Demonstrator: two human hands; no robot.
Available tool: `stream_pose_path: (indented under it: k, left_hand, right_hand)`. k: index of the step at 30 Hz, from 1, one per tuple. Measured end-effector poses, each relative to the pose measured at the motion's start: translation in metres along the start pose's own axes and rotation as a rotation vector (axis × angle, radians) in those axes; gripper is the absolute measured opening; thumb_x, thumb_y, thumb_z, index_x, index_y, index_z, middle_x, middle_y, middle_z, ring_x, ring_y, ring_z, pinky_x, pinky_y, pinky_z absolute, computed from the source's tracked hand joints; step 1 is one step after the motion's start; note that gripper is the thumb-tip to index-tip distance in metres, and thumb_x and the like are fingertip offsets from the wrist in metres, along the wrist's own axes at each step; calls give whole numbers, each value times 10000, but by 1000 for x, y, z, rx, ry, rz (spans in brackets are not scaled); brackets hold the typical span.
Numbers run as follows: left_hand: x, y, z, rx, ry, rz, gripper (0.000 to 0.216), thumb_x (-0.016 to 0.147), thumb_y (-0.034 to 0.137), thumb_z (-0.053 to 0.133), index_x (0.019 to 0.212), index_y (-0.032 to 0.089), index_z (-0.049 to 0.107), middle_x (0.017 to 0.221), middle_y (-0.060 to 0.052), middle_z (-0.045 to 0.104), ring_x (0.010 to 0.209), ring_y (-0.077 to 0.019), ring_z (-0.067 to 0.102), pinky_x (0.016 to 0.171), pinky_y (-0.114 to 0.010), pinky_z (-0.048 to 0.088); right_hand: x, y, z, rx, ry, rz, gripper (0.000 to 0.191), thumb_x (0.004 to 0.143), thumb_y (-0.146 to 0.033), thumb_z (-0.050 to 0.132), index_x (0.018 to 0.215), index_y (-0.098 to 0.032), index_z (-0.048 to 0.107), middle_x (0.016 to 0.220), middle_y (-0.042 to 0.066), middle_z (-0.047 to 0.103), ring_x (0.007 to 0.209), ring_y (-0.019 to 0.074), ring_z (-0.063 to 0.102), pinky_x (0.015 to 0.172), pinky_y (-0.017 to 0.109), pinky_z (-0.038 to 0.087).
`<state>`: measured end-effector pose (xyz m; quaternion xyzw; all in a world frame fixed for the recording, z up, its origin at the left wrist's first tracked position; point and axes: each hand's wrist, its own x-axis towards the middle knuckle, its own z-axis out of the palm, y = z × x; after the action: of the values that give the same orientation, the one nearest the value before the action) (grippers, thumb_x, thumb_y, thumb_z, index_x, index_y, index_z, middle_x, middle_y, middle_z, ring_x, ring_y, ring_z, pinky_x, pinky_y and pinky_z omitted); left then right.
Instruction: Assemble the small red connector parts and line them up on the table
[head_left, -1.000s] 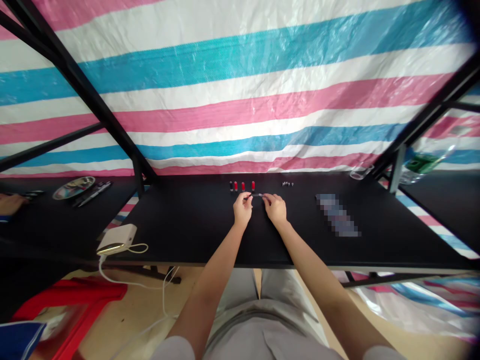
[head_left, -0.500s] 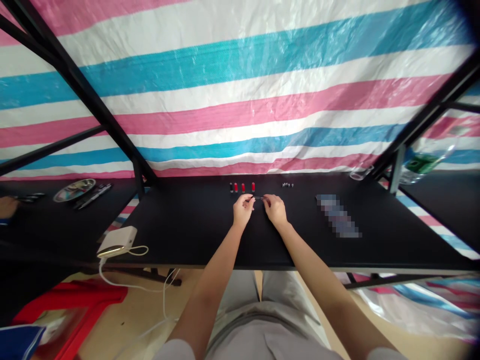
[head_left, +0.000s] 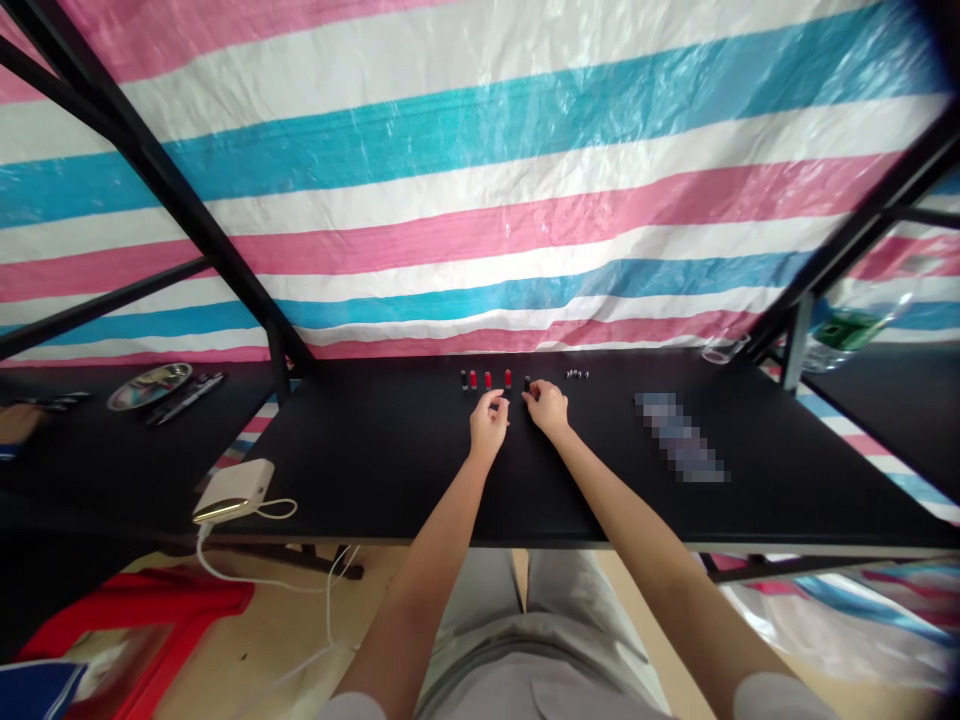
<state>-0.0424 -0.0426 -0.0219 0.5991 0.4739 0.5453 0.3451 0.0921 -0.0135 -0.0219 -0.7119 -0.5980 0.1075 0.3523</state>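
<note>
My right hand point(head_left: 547, 408) has its fingertips closed on a small black cylinder point(head_left: 527, 383) that stands at the tabletop. Just left of it, my left hand point(head_left: 489, 425) is closed in a pinch. Something small and dark may be between its fingertips, too small to make out. Behind the left hand is a row of small cylinders with paler lower ends: a black one point(head_left: 464, 380) and several red ones, among them a red cylinder point(head_left: 508, 379). Several tiny silvery pieces point(head_left: 577, 374) lie in a row beyond my right hand.
The black table point(head_left: 360, 440) bears a white box with a cable point(head_left: 236, 490) at front left and a blurred-out flat object point(head_left: 679, 435) at right. A clear cup point(head_left: 725, 348) lies near the right frame post. Another person's hand point(head_left: 21, 422) shows at far left.
My hands have come apart from the slim piece they held between them. My right hand has set the black cylinder at the right end of the row and still touches it.
</note>
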Motion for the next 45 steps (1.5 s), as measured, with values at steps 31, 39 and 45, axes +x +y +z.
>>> stream_pose_path:
  k: [31, 39, 45]
  left_hand:
    - [-4, 10, 0, -33, 89, -78, 276, 805, 386, 471, 810, 140, 596, 623, -21, 590, 475, -70, 518, 477, -183, 442]
    - [-4, 13, 1, -56, 140, -124, 293, 797, 402, 467, 793, 137, 592, 597, -10, 574, 448, -67, 501, 458, -187, 423]
    - [-5, 11, 0, -57, 156, -128, 291, 794, 399, 469, 783, 136, 593, 592, -7, 571, 439, -67, 497, 450, -189, 415]
  right_hand:
    - [-32, 10, -8, 183, 278, -175, 236, 791, -219, 409, 933, -156, 587, 839, 73, 619, 771, 180, 542, 752, 330, 394]
    - [-33, 13, -9, 160, 261, -183, 230, 782, -204, 414, 919, -158, 593, 851, 77, 626, 790, 186, 549, 752, 327, 398]
    - [-34, 14, -9, 148, 251, -185, 207, 775, -197, 423, 884, -163, 597, 845, 71, 630, 793, 188, 548, 756, 325, 393]
